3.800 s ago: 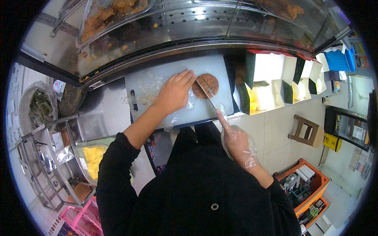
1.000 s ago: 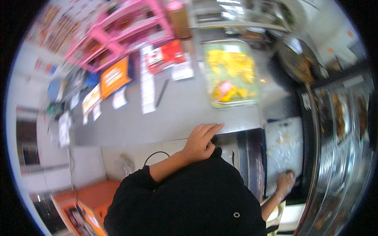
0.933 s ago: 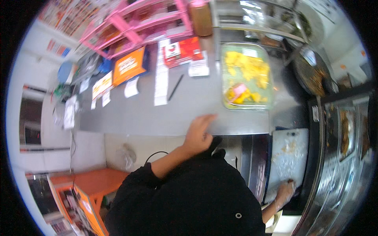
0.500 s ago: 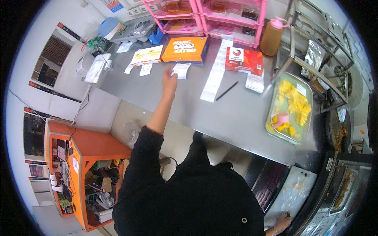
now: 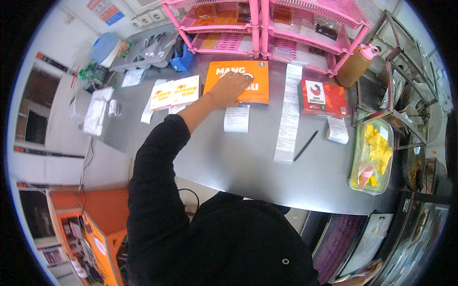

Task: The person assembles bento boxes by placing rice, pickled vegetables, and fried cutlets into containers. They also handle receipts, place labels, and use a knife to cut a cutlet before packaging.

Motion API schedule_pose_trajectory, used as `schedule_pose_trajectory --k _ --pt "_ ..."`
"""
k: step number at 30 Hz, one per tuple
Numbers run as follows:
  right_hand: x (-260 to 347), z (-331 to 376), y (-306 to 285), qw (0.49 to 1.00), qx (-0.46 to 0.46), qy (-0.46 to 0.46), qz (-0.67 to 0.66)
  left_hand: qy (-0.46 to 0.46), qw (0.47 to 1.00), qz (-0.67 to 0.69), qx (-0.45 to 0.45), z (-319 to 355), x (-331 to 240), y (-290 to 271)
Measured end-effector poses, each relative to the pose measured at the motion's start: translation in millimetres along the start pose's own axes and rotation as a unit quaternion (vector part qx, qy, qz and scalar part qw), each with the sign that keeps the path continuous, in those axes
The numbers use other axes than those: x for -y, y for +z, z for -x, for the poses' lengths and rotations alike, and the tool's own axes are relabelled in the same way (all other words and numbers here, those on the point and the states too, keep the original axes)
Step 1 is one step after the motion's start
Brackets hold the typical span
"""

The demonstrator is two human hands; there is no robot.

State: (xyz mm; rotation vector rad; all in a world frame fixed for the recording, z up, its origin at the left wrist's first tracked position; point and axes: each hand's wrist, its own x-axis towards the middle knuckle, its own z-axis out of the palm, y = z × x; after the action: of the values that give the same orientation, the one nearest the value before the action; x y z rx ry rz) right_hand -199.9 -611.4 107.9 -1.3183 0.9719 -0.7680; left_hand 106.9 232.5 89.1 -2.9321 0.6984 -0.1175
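My left hand [image 5: 232, 88] lies palm down over the front of a flat orange box [image 5: 260, 90], with its fingers stretched across the lid and nothing held. Under the near edge of that box a paper receipt [image 5: 236, 119] sticks out. Left of my wrist stand small white boxes [image 5: 185, 90] with yellow lettering, and slips of paper lie by them. At the lower right edge my right hand [image 5: 362, 274] shows only in part, near a white cutting board [image 5: 369, 243]; its fingers cannot be made out.
A long receipt [image 5: 288, 119], a black pen [image 5: 306, 146] and a red box [image 5: 322, 98] lie on the steel table [image 5: 214, 159]. A tub with yellow pieces and a pink scoop [image 5: 366, 175] sits to the right. Pink racks [image 5: 260, 35] and a brown bottle [image 5: 354, 66] stand behind.
My left hand has moved forward and right, from the receipt at the orange box's near edge onto its lid. The view has shifted closer to the table, and my right hand shows less.
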Motion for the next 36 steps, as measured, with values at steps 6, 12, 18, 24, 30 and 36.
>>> schedule_pose_trajectory --k 6,12,18,24,30,36 --pt "-11.9 221.0 224.3 0.946 0.265 0.185 -0.009 0.047 0.999 0.017 0.011 2.2 12.7 -8.9" --pt "-112.3 341.2 403.8 0.714 0.518 0.438 -0.173 0.123 0.99 -0.024 -0.058 -8.4 13.0 7.5" --pt "-100.5 396.4 469.9 0.604 0.604 0.461 -0.239 0.105 0.989 0.042 -0.093 -5.4 13.0 12.2" --pt "-73.6 430.1 527.8 0.735 0.639 0.226 0.027 -0.006 0.976 0.166 -0.143 -44.3 79.0 -66.3" --pt "-50.9 460.3 663.1 0.516 0.616 -0.56 0.199 0.015 0.951 0.168 -0.259 -76.9 132.7 -57.7" --pt "-71.3 474.7 729.7 0.284 0.605 -0.64 0.379 0.021 0.932 0.242 -0.271 -90.3 134.0 -53.1"
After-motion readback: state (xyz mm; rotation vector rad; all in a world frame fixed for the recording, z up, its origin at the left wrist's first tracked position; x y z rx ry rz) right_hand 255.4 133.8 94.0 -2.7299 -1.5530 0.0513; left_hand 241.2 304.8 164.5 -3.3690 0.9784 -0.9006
